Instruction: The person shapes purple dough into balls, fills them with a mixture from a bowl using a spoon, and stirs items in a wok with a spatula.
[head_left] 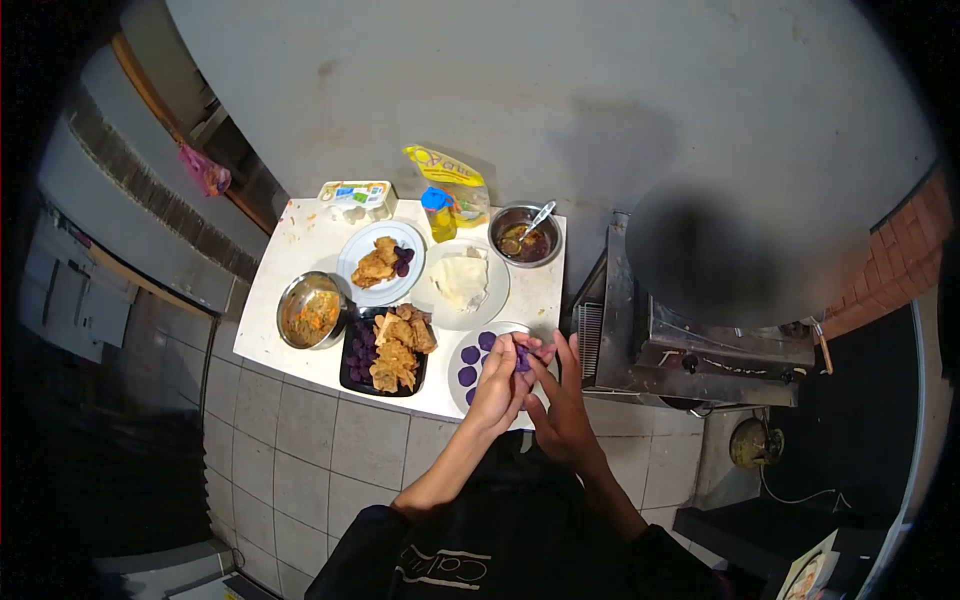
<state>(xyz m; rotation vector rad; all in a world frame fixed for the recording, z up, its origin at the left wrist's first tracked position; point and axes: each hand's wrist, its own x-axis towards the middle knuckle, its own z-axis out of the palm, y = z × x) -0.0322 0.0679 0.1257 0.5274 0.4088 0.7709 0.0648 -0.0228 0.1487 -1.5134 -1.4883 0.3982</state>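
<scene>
Both my hands are together over a white plate at the near right of the table. A lump of purple dough shows between my fingers. My left hand holds it with thumb and fingertips. My right hand presses its fingers against the same lump from the other side, index finger pointing up. Several round purple dough balls lie on the plate, partly covered by my hands.
On the white table are a black tray of fried food and purple pieces, a metal bowl of filling, a plate of wrappers, a bottle and a bowl with a spoon. A stove stands right.
</scene>
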